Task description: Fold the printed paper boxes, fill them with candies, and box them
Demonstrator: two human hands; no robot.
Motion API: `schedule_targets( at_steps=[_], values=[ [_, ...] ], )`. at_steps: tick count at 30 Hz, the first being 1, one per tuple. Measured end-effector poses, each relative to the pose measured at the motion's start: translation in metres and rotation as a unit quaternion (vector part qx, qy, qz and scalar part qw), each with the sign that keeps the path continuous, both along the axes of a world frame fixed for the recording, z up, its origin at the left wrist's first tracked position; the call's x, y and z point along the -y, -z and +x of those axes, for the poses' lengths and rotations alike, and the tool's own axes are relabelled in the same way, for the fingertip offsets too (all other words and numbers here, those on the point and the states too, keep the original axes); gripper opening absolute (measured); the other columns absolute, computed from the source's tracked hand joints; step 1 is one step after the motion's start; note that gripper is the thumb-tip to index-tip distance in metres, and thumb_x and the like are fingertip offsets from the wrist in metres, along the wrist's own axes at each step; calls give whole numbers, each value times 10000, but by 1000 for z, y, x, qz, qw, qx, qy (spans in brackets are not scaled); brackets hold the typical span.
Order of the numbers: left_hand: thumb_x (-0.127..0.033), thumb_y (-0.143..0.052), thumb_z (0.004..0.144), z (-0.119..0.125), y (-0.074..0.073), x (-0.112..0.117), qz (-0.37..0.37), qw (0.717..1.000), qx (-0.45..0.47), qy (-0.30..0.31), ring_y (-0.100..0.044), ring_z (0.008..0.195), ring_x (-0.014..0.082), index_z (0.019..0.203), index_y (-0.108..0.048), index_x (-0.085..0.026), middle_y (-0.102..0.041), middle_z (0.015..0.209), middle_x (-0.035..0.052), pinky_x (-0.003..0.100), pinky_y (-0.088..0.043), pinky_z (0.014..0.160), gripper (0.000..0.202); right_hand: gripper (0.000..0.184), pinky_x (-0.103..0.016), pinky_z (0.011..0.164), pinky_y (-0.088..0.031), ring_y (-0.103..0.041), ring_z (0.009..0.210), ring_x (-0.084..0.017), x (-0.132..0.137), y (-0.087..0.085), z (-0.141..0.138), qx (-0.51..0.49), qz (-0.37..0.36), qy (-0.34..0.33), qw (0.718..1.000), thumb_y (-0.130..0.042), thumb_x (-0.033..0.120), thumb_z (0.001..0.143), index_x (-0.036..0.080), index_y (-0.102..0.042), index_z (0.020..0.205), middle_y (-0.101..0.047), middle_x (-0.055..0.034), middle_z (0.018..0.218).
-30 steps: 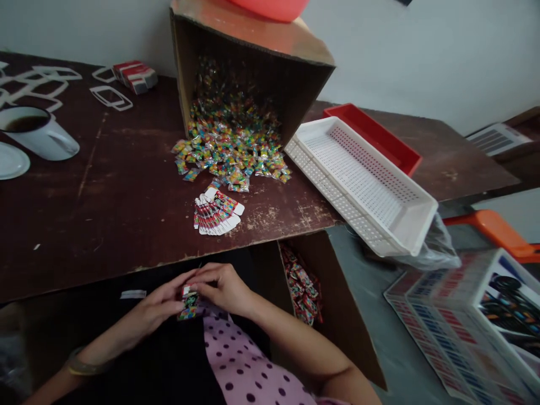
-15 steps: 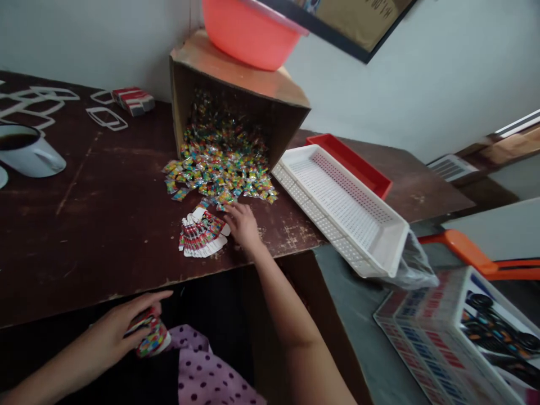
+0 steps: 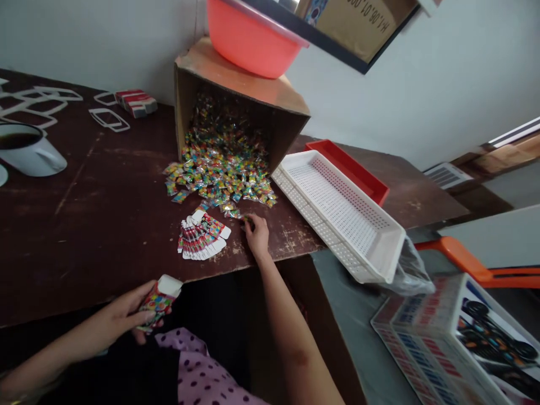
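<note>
My left hand (image 3: pixel 122 312) is closed around a small colourful carton (image 3: pixel 157 304), held at the table's front edge with its white end flap standing up. Over the table, my right hand (image 3: pixel 256 235) has its fingers pinched at the near edge of the candy pile; a small candy packet (image 3: pixel 243 219) shows at the fingertips, partly hidden. Many wrapped candy packets (image 3: pixel 223 177) spill out of a cardboard box (image 3: pixel 240 87) lying on its side. Just left of my right hand, a fan of flat printed cartons (image 3: pixel 201 239) rests on the wood.
A pink basin (image 3: pixel 253 42) sits on the cardboard box. To the right are a white perforated tray (image 3: pixel 337 208), a red tray (image 3: pixel 352 169) and a striped basket (image 3: pixel 426 337). A mug of dark liquid (image 3: pixel 36 154), white paper bands (image 3: pixel 109 119) and a red-striped stack (image 3: pixel 135 103) stand left.
My right hand has moved slightly right, off the fanned cartons, and its fingers have closed at the candy. My left hand has raised and turned the carton, showing its white flap.
</note>
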State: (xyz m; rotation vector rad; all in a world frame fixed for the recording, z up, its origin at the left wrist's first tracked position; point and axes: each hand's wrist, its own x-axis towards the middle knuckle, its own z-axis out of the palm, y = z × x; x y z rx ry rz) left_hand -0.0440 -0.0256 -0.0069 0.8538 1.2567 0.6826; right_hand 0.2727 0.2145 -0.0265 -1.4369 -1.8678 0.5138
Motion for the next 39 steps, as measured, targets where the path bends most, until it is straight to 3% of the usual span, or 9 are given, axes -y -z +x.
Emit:
schedule_targets(
  at_steps=[4,10,15,21,26,28,32,36,39],
  values=[
    [-392,-728,793,35,-13,-15,-30,996,79,-14,-708,854,274,1354,-521,-239,-743,1031,97,277,-565,541,618,326,-367,880,-481,-595,959,-207,29,-31,-9,-67,-23,-13,997,-417,278,943,143,-620,1159,-672,-124,1063],
    [-399,-732,779,43,-23,-15,-57,996,69,-17,-697,899,268,1298,-556,-229,-736,1061,76,325,-579,660,573,240,-288,879,-494,-605,991,-165,117,-83,-51,-10,-65,-408,911,-480,137,936,209,-669,1064,-667,-62,1066],
    [-377,-742,746,39,-21,-4,-46,998,31,-29,-651,980,297,1373,-506,-229,-621,1302,107,319,-564,613,686,256,-310,958,-466,-572,1039,-186,134,-87,-72,100,12,-500,860,-419,111,963,161,-639,1082,-655,-109,1117],
    [-409,-721,781,41,-15,10,-40,998,54,5,-655,845,262,1390,-516,-237,-712,1028,62,312,-566,590,666,239,-251,934,-484,-592,1069,-151,147,-84,-77,-9,-91,-515,852,-464,119,938,174,-572,1143,-621,-94,1174],
    [-589,-688,757,44,-26,9,-61,994,37,-88,-674,920,285,1317,-590,-215,-700,1179,86,342,-586,671,680,154,-301,876,-500,-589,994,-169,175,-60,-82,-208,-124,-225,944,-538,188,899,193,-603,1039,-603,-88,1098],
    [-652,-592,793,45,-32,6,-78,991,25,-101,-670,971,317,1195,-678,-179,-735,1106,102,367,-593,699,627,165,-257,671,-510,-572,735,-127,184,-43,-89,-304,-267,-161,900,-621,278,852,200,-601,996,-608,-39,946],
    [-598,-673,717,45,-40,-1,-54,994,-45,-83,-663,1012,351,1030,-766,-202,-773,1056,94,366,-587,706,513,282,-208,487,-446,-490,541,-78,190,-24,-103,-398,-485,-211,750,-715,328,732,189,-616,956,-597,9,844],
    [-459,-731,689,43,-36,-7,13,996,-74,-50,-661,1017,337,945,-797,-228,-783,1043,75,351,-570,761,351,212,-277,775,-520,-614,844,-144,187,-35,-105,-291,-296,-242,877,-664,207,783,205,-714,989,-644,-28,958],
    [-484,-658,746,42,-28,-6,-50,991,-46,-116,-668,947,334,953,-785,-205,-780,993,85,353,-581,635,369,257,-304,922,-485,-623,1017,-161,184,-47,-102,-243,-211,-291,901,-570,239,915,230,-721,1123,-669,-62,1098]
  ],
)
